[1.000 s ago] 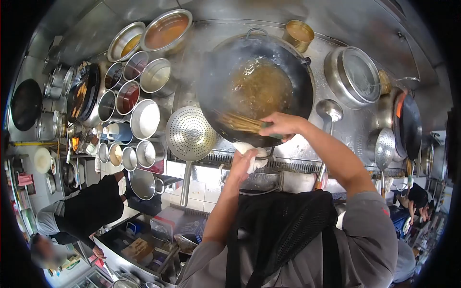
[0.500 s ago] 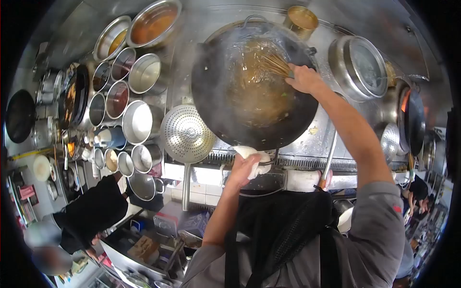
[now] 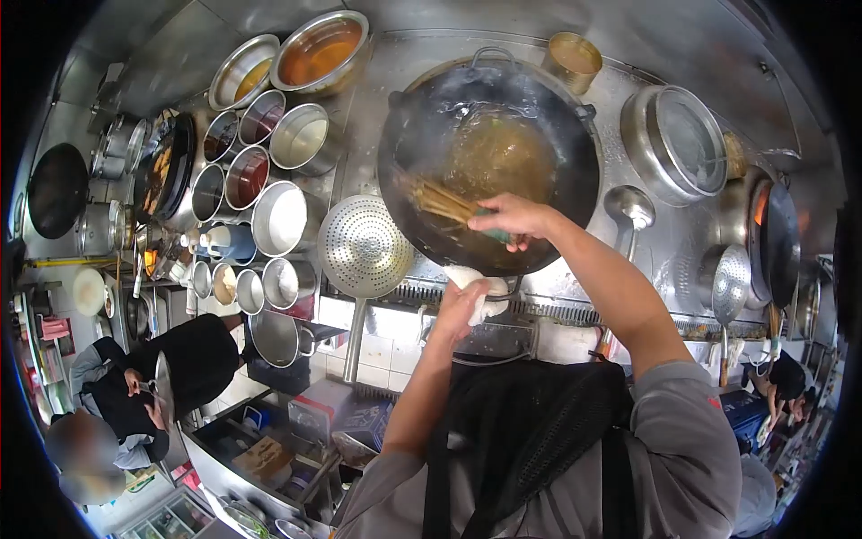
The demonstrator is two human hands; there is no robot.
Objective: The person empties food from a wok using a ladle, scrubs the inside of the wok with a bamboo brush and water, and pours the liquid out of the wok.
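Observation:
A large black wok [image 3: 409,144] sits on the stove, with brownish water [image 3: 503,153] pooled in it and steam rising. My right hand [image 3: 512,220] is closed around the green-bound grip of a bamboo wok brush [image 3: 440,199]. Its bristles lie against the wok's near-left inner wall and look blurred. At the wok's near rim, my left hand [image 3: 460,307] grips a folded white cloth [image 3: 483,292] over the near handle, which is mostly hidden.
Left of the wok rest a perforated skimmer [image 3: 364,244] and several metal pots [image 3: 280,220]. A ladle [image 3: 628,207] and a stacked steel pot [image 3: 687,139] stand to the right, a tin can [image 3: 573,63] behind. A co-worker [image 3: 180,364] at lower left holds a flat metal object.
My right hand has swept the brush from the wok's far right to its near left. My left hand keeps its grip. The co-worker at left has shifted, and both hands now show.

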